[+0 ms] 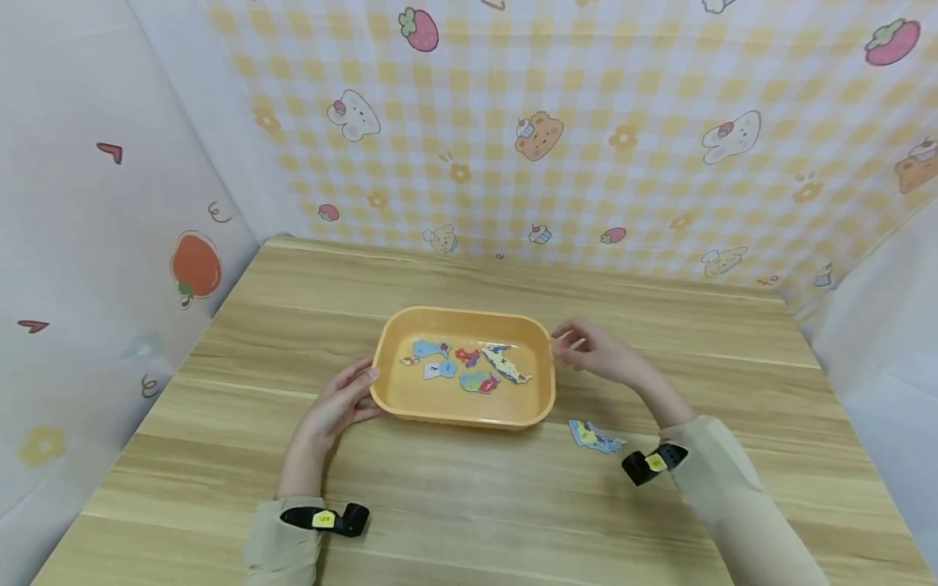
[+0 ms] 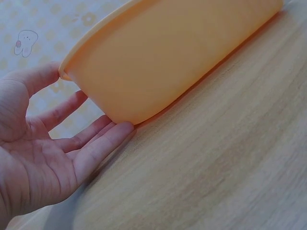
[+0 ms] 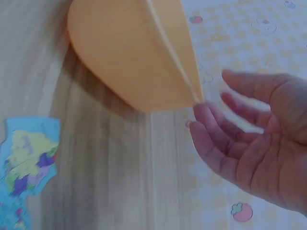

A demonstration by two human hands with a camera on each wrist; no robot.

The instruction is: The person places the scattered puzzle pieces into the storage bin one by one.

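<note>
A yellow-orange plastic tray (image 1: 462, 411) sits on the wooden table, with several flat, irregular puzzle-like pieces lying inside, among them a blue piece (image 1: 429, 349) and a long pale one (image 1: 502, 362). At its left end, my left hand (image 1: 343, 403) holds the tray, one digit on the rim and other fingertips low on the outer wall, as the left wrist view shows. My right hand (image 1: 595, 352) is at the opposite end, fingertips touching or very near the rim. Its digits are loosely curved and spread in the right wrist view.
One blue, yellow and purple piece (image 1: 592, 437) lies on the table (image 1: 454, 505), to the right of the tray and below my right forearm. A checked, printed cloth (image 1: 469, 187) hangs behind the table; white cloth (image 1: 88, 203) hangs at the left side.
</note>
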